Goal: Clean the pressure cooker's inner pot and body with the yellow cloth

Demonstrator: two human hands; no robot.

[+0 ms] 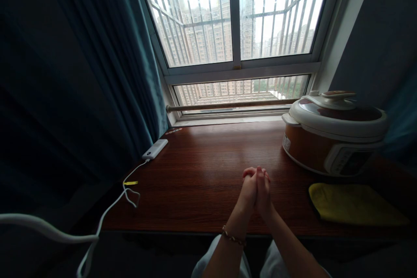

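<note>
My left hand (pixel 250 186) and my right hand (pixel 263 187) are clasped together over the brown wooden table (pixel 202 182), right of its middle. Their fingers are folded over each other and the palms press together. No object shows between them. A beaded bracelet (pixel 233 236) circles my left wrist. The folded yellow cloth (pixel 353 204) lies on the table to the right of my hands, apart from them.
An electric cooker (pixel 332 139) with a white lid stands at the right. At the left, a white device (pixel 155 149) has a white cable (pixel 110 205) with a yellow tag (pixel 131 183). Behind the table are a barred window (pixel 236 17) and a blue curtain (pixel 110 52).
</note>
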